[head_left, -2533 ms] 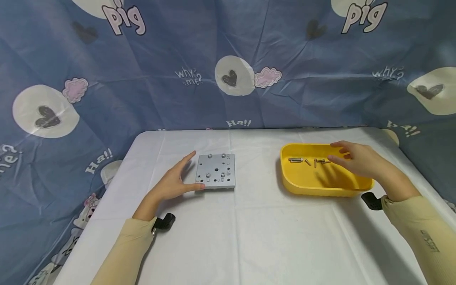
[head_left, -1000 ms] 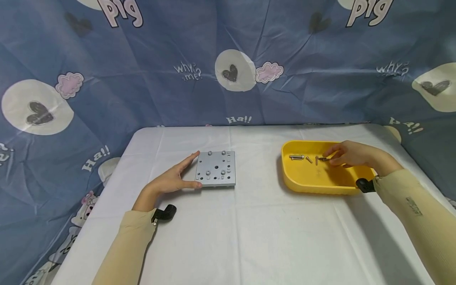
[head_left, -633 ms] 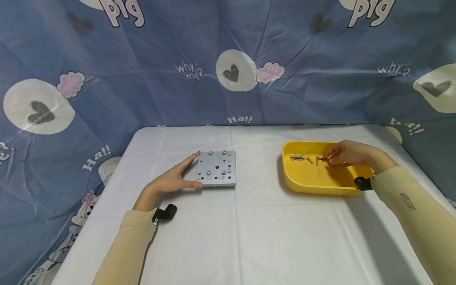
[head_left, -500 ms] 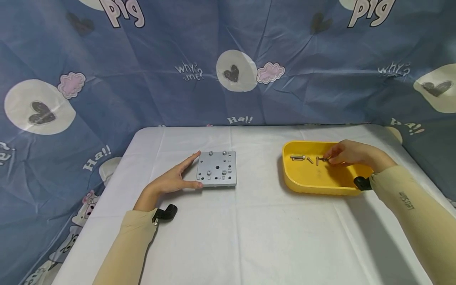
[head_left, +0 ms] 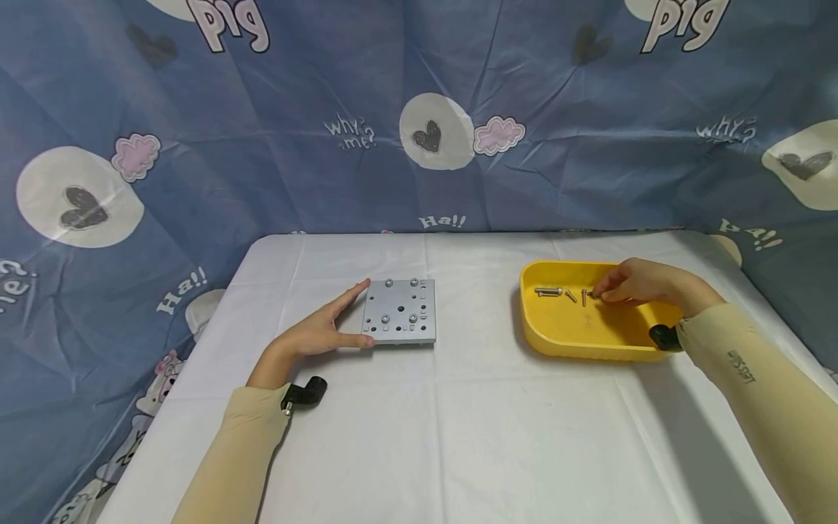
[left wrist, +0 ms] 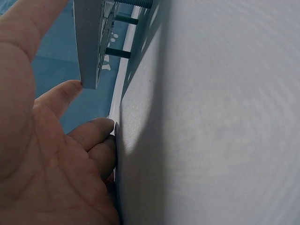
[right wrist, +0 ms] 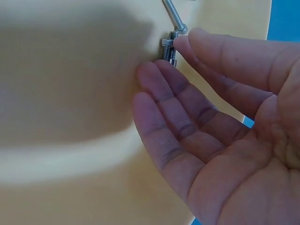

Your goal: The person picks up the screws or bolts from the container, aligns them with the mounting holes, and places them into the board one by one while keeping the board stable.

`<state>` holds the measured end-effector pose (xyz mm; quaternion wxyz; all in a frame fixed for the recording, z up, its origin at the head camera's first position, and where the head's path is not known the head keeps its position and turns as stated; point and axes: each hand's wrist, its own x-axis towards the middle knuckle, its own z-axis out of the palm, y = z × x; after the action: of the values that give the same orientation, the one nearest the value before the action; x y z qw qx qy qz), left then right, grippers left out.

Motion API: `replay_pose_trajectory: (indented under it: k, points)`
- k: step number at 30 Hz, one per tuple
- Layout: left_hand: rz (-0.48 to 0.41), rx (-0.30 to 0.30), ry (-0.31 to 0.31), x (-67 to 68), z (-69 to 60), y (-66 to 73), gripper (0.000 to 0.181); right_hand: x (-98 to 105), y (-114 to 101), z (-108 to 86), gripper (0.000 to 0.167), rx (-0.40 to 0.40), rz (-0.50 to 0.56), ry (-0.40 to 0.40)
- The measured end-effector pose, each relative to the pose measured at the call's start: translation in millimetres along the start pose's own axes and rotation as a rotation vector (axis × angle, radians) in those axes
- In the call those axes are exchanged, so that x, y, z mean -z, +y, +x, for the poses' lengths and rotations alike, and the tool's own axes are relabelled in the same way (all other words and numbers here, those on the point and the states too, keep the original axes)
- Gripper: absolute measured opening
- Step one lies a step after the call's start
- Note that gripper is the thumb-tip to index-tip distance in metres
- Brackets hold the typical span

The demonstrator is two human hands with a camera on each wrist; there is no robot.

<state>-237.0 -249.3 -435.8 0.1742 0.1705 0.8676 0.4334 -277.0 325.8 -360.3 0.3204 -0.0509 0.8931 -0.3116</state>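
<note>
Down it comes: the right hand (head_left: pixel 644 284), spread above the yellow plastic tray (head_left: pixel 563 329) earlier, now dips inside, thumb and forefinger drawn close beside small silver metal screws (right wrist: pixel 166 45); whether they pinch one, I cannot tell. The left hand (head_left: pixel 313 339) stays put, thumb and forefinger wide apart, touching the square grey metal plate (head_left: pixel 401 295) (screws jutting beneath) on the white-clothed counter (head_left: pixel 524 429).
</note>
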Motion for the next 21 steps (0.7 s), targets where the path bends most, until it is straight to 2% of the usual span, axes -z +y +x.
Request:
replay_pose_trajectory:
  k: [10, 21]
  points:
    - [-0.001, -0.020, -0.009, 0.2, 0.5, -1.1, 0.117, -2.7, -1.5, 5.6, 0.031, 0.031, -0.077, 0.021]
    - [-0.009, -0.010, -0.013, 1.7, -0.2, -1.5, 0.117, -5.9, -4.1, 5.5, 0.027, 0.020, -0.076, 0.013]
